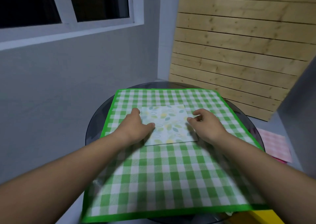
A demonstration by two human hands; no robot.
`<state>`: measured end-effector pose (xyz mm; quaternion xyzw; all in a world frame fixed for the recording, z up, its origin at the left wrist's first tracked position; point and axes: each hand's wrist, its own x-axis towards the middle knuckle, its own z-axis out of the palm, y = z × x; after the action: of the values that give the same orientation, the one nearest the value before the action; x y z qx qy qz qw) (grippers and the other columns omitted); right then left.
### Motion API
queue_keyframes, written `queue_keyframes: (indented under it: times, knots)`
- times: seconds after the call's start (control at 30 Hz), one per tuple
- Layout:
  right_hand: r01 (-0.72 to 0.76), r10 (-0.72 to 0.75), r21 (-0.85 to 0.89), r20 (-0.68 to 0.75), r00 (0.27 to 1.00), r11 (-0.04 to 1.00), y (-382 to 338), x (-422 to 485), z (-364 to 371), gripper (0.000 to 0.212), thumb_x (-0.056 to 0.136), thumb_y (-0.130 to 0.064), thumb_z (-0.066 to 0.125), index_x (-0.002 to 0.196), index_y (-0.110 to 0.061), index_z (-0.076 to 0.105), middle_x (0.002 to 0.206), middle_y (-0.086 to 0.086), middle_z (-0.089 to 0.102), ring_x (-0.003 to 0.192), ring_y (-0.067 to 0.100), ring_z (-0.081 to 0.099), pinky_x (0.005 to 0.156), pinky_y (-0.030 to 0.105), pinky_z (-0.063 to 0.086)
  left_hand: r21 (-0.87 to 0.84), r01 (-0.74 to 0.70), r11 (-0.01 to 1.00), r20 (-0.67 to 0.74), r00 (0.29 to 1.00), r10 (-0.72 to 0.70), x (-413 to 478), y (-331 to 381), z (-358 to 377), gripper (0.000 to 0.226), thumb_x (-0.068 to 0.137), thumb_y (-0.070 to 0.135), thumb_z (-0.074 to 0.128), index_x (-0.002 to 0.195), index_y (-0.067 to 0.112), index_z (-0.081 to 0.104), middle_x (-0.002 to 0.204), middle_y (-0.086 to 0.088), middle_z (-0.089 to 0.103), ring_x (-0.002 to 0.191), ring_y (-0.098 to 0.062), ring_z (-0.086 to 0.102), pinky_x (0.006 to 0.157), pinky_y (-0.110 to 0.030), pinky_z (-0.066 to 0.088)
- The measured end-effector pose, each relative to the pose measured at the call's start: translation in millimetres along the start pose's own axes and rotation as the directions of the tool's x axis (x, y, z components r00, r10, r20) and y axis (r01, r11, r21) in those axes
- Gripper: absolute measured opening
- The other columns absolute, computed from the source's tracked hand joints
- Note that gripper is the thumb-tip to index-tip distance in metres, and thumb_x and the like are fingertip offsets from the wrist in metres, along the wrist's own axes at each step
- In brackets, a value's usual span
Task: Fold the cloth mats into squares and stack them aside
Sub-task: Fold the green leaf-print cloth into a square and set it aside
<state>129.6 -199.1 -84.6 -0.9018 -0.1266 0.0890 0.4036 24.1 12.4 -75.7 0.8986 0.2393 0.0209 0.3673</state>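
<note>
The left hand (136, 126) grips the left edge of the leaf mat (169, 124), thumb on top and fingers curled over the side. The right hand (206, 123) is curled at the mat's right edge with its thumb tip touching it; whether it pinches the edge cannot be told. The mat lies folded square in the middle of a green check cloth (171, 172) spread over a round glass table (95, 121). A pink mat (275, 143) lies beyond the table's right rim, lower down.
</note>
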Motion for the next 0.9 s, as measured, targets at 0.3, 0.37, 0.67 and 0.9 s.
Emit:
queue_keyframes:
  times: [0.3, 0.37, 0.67, 0.9]
  knots:
    - [-0.209, 0.203, 0.13, 0.058, 0.977, 0.969, -15, 19, -2, 0.021, 0.086, -0.025, 0.072, 0.092, -0.012, 0.056, 0.094, 0.007, 0.06, 0.079, 0.021, 0.055, 0.064, 0.03, 0.044, -0.223, 0.17, 0.96, 0.038, 0.985, -0.165, 13, 5, -8, 0.036, 0.083, 0.031, 0.079, 0.084, 0.013, 0.048, 0.078, 0.003, 0.049, 0.065, -0.011, 0.046, 0.054, -0.025, 0.034]
    - [-0.228, 0.219, 0.162, 0.072, 0.973, 0.96, -15, 18, -2, 0.019, 0.087, -0.022, 0.072, 0.092, -0.01, 0.058, 0.088, 0.006, 0.059, 0.073, 0.019, 0.053, 0.06, 0.029, 0.043, -0.229, 0.166, 0.959, 0.064, 0.986, -0.155, 16, 3, -9, 0.048, 0.083, 0.029, 0.08, 0.063, 0.016, 0.038, 0.062, 0.0, 0.041, 0.053, -0.016, 0.039, 0.055, -0.027, 0.033]
    - [-0.185, 0.173, 0.256, 0.07, 0.982, 0.949, -9, 9, -1, 0.032, 0.086, -0.019, 0.073, 0.114, -0.013, 0.059, 0.104, 0.008, 0.064, 0.081, 0.018, 0.062, 0.058, 0.025, 0.046, -0.375, 0.126, 0.919, 0.039, 0.992, -0.12, 10, -3, -5, 0.036, 0.085, 0.027, 0.079, 0.107, 0.012, 0.056, 0.105, -0.003, 0.058, 0.083, -0.013, 0.054, 0.057, -0.019, 0.035]
    - [-0.157, 0.178, 0.403, -0.014, 0.984, 0.902, 4, -12, -27, 0.033, 0.083, -0.015, 0.076, 0.112, -0.012, 0.061, 0.098, 0.009, 0.07, 0.073, 0.015, 0.067, 0.055, 0.023, 0.05, -0.496, 0.02, 0.868, -0.017, 0.999, -0.033, 0, 14, 9, 0.035, 0.081, 0.022, 0.082, 0.107, 0.013, 0.06, 0.1, -0.009, 0.064, 0.09, -0.023, 0.065, 0.074, -0.025, 0.051]
